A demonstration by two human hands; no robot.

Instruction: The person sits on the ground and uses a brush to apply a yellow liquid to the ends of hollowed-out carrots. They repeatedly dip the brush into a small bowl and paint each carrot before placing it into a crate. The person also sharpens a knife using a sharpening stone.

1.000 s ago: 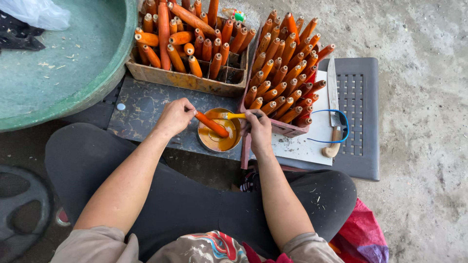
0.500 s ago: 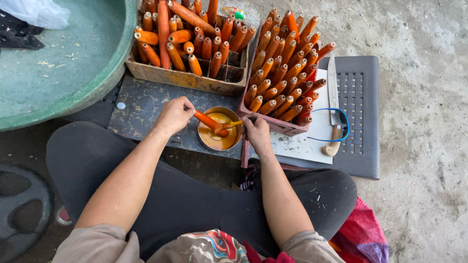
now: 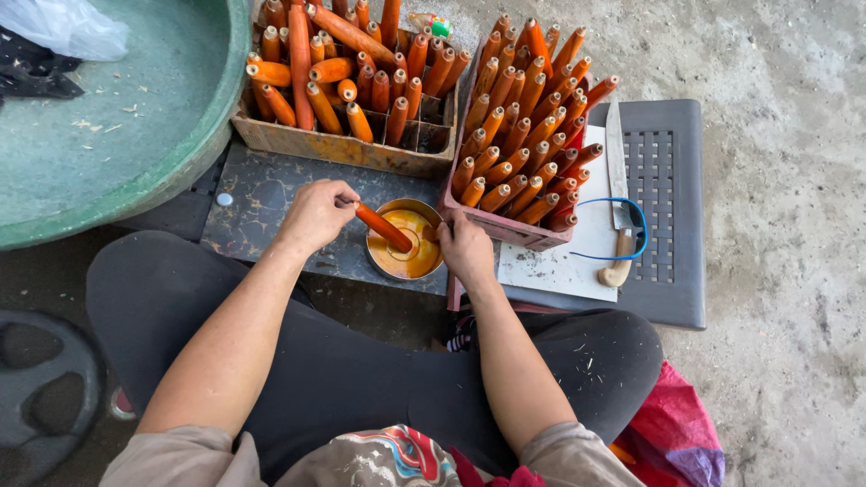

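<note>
Left hand [image 3: 316, 215] pinches an orange stick [image 3: 382, 226] by its end, tip slanting down into the small bowl [image 3: 406, 242] of orange liquid. Right hand [image 3: 466, 250] rests at the bowl's rim, fingers curled together, possibly gripping it. Two crates of like sticks stand behind.

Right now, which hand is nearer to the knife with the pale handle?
Right. The right hand rests at the bowl's rim, left of the knife; the left hand, holding an orange stick, is farther left.

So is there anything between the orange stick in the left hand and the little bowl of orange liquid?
Nothing visible. The left hand holds the orange stick, its tip already over the bowl.
</note>
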